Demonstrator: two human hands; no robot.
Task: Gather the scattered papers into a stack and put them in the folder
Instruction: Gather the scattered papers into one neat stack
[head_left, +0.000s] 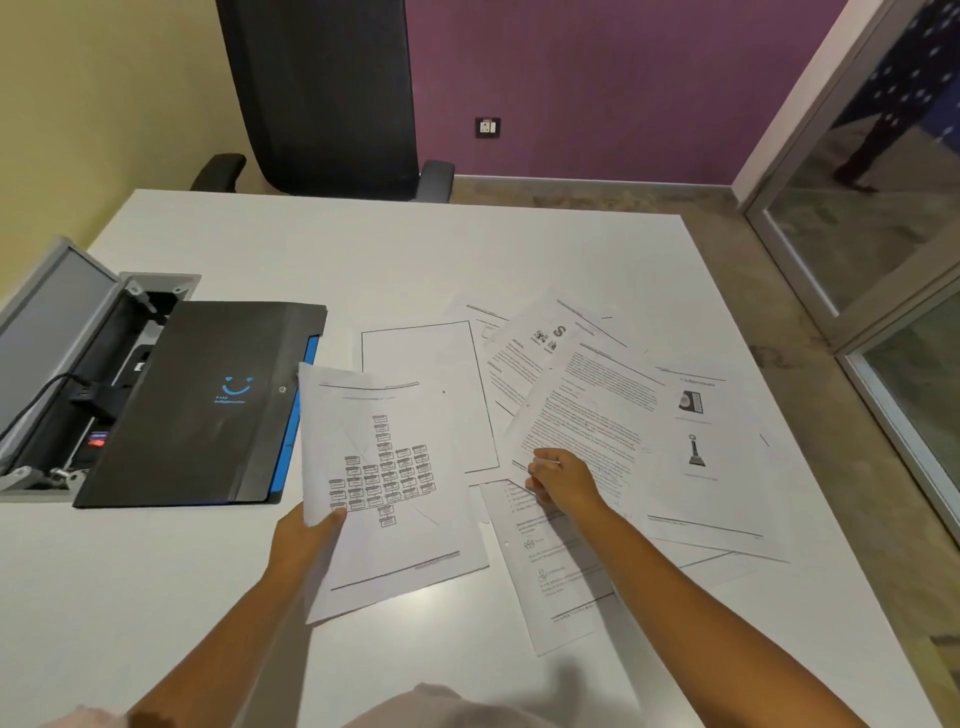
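My left hand (306, 535) grips the left edge of a sheet with a flowchart (384, 478), lifted slightly off the white table (363, 260). My right hand (563, 480) pinches the lower left edge of a text-filled sheet (597, 410) in the scattered pile. Around it lie a bordered blank sheet (431, 364), a sheet with two pictures (711, 441), a sheet with icons (540, 343) and a punched sheet (561, 571) under my right forearm. The black folder (208, 405) with a blue smiley lies shut at the left, a blue edge showing.
An open cable box (67, 374) with plugs and a raised grey lid is set into the table behind the folder. A black office chair (322, 98) stands at the far edge. A glass partition (883, 208) runs along the right.
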